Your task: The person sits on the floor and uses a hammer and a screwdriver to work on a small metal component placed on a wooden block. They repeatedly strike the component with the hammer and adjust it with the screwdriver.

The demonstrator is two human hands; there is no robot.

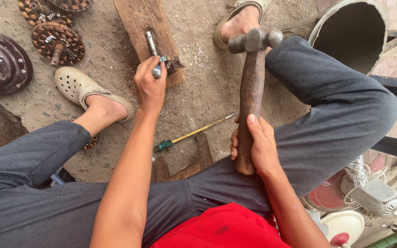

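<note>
My left hand (149, 87) grips a metal chisel (151, 46) whose tip rests on a wooden block (136, 18) lying on the dirt floor. A small green-banded bundle of copper wire (171, 63) sits on the block just right of the chisel. My right hand (258, 144) holds the wooden handle of a hammer (252, 87). Its steel head (255, 40) is raised upright beside my right knee, to the right of the block.
A yellow-handled screwdriver (194, 133) lies on the ground between my legs. Copper-wound motor stators (57, 41) and a dark round metal cover (1, 62) lie at the upper left. A metal drum (350, 27) stands upper right; fans (368, 193) sit at the lower right.
</note>
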